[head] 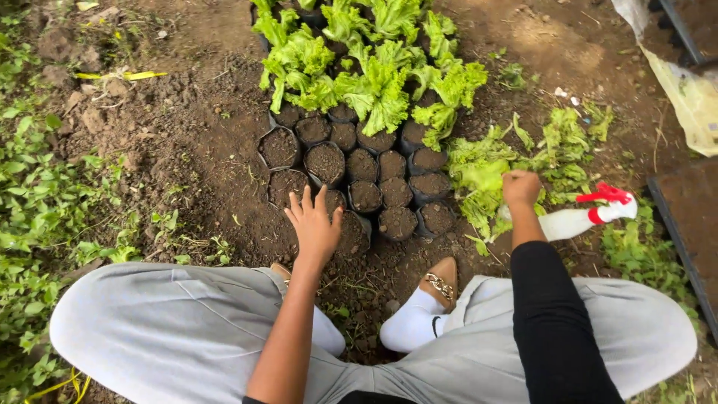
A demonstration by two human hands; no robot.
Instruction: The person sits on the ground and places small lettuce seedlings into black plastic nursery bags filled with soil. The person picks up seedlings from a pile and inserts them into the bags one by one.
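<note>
Bare brown soil (194, 127) spreads under a cluster of black soil-filled grow bags (374, 176), the far ones carrying leafy green lettuce (366, 67). A loose heap of seedlings (486, 168) lies right of the bags, a white spray bottle (580, 217) beside it. The left hand (314, 224) rests open, fingers spread, on a near bag. The right hand (521, 187) is closed, apparently on seedlings from the heap.

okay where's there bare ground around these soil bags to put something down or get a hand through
Bare soil lies left of the soil-filled bags, between them and the weeds. Another bare patch sits at top right, beyond the planted lettuce. It is crowded right of the bags: loose seedlings, spray bottle and right hand. The left hand covers the front-left bags.
</note>
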